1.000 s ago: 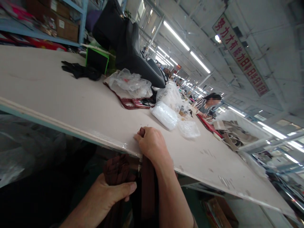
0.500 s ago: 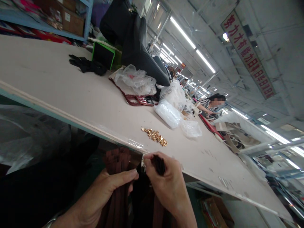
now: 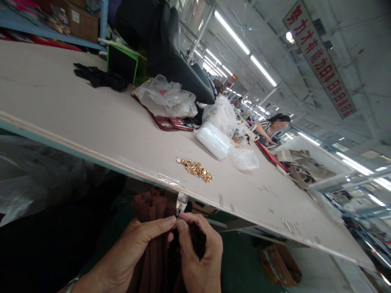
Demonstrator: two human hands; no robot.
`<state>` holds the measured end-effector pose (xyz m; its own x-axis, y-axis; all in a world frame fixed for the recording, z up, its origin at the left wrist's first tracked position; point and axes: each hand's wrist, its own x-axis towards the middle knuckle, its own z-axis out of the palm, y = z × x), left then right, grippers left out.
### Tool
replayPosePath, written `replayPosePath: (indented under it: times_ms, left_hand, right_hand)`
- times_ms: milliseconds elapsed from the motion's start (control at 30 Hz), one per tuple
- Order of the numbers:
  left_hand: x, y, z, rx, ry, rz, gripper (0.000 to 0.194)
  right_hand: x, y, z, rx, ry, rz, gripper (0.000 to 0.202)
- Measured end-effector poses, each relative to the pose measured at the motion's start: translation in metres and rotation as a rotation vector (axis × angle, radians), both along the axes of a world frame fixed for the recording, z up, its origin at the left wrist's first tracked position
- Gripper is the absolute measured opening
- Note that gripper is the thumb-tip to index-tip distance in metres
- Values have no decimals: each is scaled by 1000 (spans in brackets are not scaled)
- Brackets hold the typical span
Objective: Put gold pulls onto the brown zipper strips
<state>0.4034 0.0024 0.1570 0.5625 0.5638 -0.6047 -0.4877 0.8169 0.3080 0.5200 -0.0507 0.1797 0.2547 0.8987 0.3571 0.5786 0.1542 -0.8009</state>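
Below the table's front edge, my left hand (image 3: 137,244) is closed on a bundle of brown strips (image 3: 149,211), whose ends fan out above the fingers. Close beside it, my right hand (image 3: 200,248) is curled with a dark brown bunch (image 3: 198,240) inside its fingers. The thumbs and fingertips of both hands meet at a small spot; what they pinch there is too small to tell. Just above the fingertips a whitish metal piece (image 3: 182,201) shows at the table edge. A pile of gold-coloured small parts (image 3: 197,169) lies on the table (image 3: 122,134).
Clear plastic bags (image 3: 214,140), a calculator (image 3: 177,123) on a dark red case, a black glove (image 3: 99,77) and a green-edged box (image 3: 122,63) lie farther back. A cardboard box (image 3: 279,264) stands under the table. A person (image 3: 269,128) is at the far right.
My right hand has moved down and left, bringing its fingertips against those of my left hand. The whitish metal piece is now more exposed. The view has shifted slightly.
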Motion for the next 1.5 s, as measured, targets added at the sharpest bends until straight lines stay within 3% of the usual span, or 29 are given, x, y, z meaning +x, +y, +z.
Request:
replayPosePath:
  times_ms: [333, 467, 600, 700, 867, 1033, 1200, 1367, 1500]
  left_hand:
    - [3, 2, 11, 34, -29, 45, 28]
    - [3, 1, 8, 48, 7, 43, 23]
    - [-1, -3, 5, 95, 67, 36, 18]
    - [-8, -5, 4, 183, 54, -56, 15]
    - [-23, -2, 3, 388, -59, -266, 17]
    - [-27, 0, 2, 416, -15, -358, 17]
    - [-24, 5, 4, 321, 132, -173, 27]
    - [-32, 13, 2, 597, 447, -22, 30]
    - [-34, 7, 0, 591, 497, -32, 43]
  right_hand:
    - [0, 4, -14, 285, -240, 56, 43]
    - [-1, 8, -12, 233, -232, 24, 37]
    - [0, 16, -5, 43, -20, -52, 21]
    - [6, 19, -2, -30, 265, -66, 17]
    - [17, 6, -1, -157, 564, 165, 20]
    - [13, 0, 2, -308, 735, 304, 18]
    - [13, 2, 2, -258, 731, 257, 20]
    - [17, -2, 2, -293, 637, 121, 16]
    - [12, -4, 2, -340, 508, 27, 11]
